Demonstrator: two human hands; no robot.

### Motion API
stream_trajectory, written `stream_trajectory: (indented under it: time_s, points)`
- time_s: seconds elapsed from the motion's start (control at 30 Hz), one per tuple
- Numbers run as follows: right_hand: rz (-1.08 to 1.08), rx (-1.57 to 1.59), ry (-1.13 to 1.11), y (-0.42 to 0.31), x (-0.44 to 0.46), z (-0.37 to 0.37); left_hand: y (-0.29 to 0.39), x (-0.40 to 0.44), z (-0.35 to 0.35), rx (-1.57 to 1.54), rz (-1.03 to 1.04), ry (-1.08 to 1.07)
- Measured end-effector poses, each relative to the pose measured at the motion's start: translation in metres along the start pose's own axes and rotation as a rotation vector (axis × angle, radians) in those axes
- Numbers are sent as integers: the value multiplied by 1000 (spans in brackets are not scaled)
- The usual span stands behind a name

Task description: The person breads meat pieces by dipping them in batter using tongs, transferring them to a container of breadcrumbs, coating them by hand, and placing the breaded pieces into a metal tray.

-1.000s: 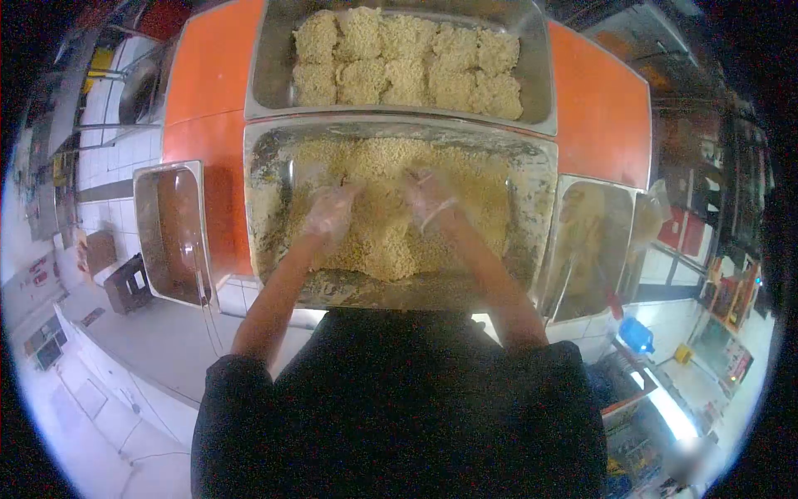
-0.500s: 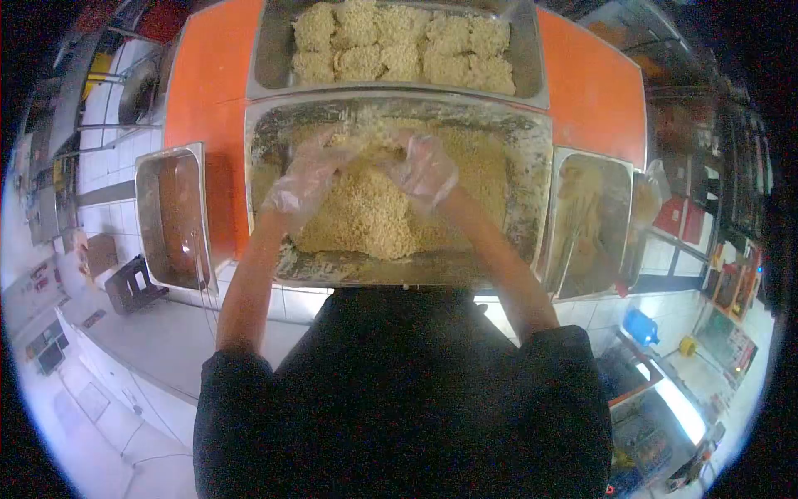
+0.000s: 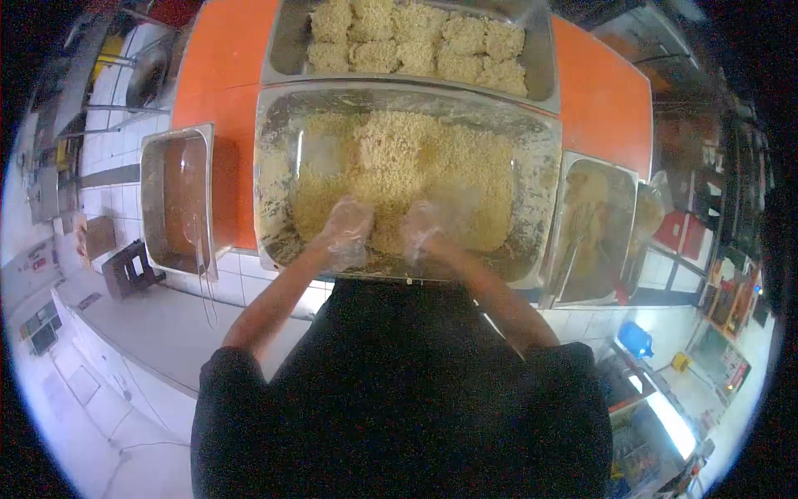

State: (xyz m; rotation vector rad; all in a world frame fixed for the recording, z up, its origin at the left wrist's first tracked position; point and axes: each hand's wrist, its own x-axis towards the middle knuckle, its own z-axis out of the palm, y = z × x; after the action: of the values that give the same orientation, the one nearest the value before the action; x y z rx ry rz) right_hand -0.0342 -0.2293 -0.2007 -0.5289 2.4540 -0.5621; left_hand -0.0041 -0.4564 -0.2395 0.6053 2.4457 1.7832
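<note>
My left hand [image 3: 347, 223], in a clear plastic glove, is at the near side of a large metal pan [image 3: 283, 220] of pale, coarse crumbs [image 3: 478, 166]. To its right is my right hand [image 3: 421, 223], gloved the same way. Both hands point away from me, apart from each other, with their fingers loosely stretched into the crumbs. The fingertips are blurred and partly covered, and I see no separate piece in either hand. Beyond them the crumbs form a heap [image 3: 391, 150] in the middle of the pan.
Behind the pan, a metal tray [image 3: 291, 62] holds several crumb-coated pieces [image 3: 416, 54] in two rows. A narrow metal container [image 3: 208, 200] stands to the left. To the right sits another container [image 3: 559, 224] with pale pieces and liquid. Orange countertop [image 3: 220, 58] shows on both sides.
Both hands have come from the pan's far side to its near side. The crumb heap that lay near me now lies farther back. The camera view has shifted slightly.
</note>
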Motion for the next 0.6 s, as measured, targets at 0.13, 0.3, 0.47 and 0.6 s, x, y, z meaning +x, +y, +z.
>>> stream_trajectory:
  time_s: [0.13,0.3,0.47,0.6]
  points:
    - [9,15,-50,-14,16,3,34,23,16,115,-428,-134]
    - [-40,491,351,11,25,-24,87,59,-31,631,-445,-256]
    - [-11,185,693,36,58,-48,-7,80,-59,203,-538,-23]
    - [209,69,384,29,80,-56,-36,108,-55,700,-467,-263]
